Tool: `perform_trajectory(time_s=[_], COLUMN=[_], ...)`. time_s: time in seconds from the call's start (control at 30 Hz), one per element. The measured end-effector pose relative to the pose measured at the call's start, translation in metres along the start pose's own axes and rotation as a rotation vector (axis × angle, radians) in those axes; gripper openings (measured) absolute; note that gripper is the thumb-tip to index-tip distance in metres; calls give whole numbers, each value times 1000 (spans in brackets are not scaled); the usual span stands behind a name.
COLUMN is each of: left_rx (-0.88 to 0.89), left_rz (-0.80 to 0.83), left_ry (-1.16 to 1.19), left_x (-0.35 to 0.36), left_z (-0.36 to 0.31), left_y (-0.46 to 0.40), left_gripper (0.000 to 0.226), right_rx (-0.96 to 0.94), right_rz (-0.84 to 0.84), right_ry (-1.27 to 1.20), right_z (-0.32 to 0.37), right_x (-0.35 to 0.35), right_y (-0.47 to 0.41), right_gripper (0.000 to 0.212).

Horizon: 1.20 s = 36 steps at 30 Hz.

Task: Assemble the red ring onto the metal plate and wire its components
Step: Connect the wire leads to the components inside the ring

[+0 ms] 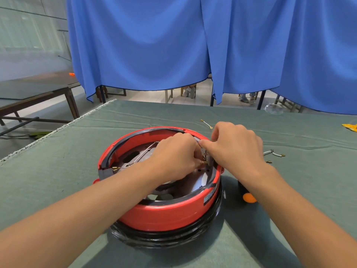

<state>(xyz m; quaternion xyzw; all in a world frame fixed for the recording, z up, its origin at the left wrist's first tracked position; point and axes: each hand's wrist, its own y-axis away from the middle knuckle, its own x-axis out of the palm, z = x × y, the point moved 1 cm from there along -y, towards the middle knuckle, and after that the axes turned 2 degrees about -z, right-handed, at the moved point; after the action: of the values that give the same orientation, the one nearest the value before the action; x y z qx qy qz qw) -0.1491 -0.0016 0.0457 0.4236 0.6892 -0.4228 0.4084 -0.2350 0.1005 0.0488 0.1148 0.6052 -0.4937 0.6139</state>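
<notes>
Head view: red ring (pixel 166 215) sits over metal plate (pixel 143 153), centre of counter (pixel 58 171); left hand (pixel 173 157) fingers curled, pinching a brass terminal (pixel 204 161) at ring's 3 o'clock; right hand (pixel 233 146) curled on the rim there, steadying. Risk: hands hide the connector; a skewed push could bend it. Spare wires (pixel 274 153) lie at 3 o'clock.
</notes>
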Motion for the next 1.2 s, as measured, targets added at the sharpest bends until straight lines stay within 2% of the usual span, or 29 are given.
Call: perform_trajectory(time_s=[0.07,0.2,0.5,0.9,1.1,1.2], left_rx=[-3,-10,-1,27,49,62], left_rz=[11,12,-32,3,113,93], left_ry=[24,4,-44,71,244,306], left_x=[0,1,3,2,-1,-3], left_z=[1,1,-3,1,9,16], left_y=[-1,-2,-1,-3,-10,-10], left_gripper=[11,11,11,11,11,13], right_rx=[-1,-16,-105,-105,-36,-23], right_rz=[94,245,192,188,242,285], right_ry=[78,6,-29,-65,-205,-248], right_z=[-2,-5,-6,-7,-10,-12], right_x=[-2,2,3,6,6,9], right_y=[0,-1,-5,-5,-2,-4], right_gripper=[43,46,44,43,43,43])
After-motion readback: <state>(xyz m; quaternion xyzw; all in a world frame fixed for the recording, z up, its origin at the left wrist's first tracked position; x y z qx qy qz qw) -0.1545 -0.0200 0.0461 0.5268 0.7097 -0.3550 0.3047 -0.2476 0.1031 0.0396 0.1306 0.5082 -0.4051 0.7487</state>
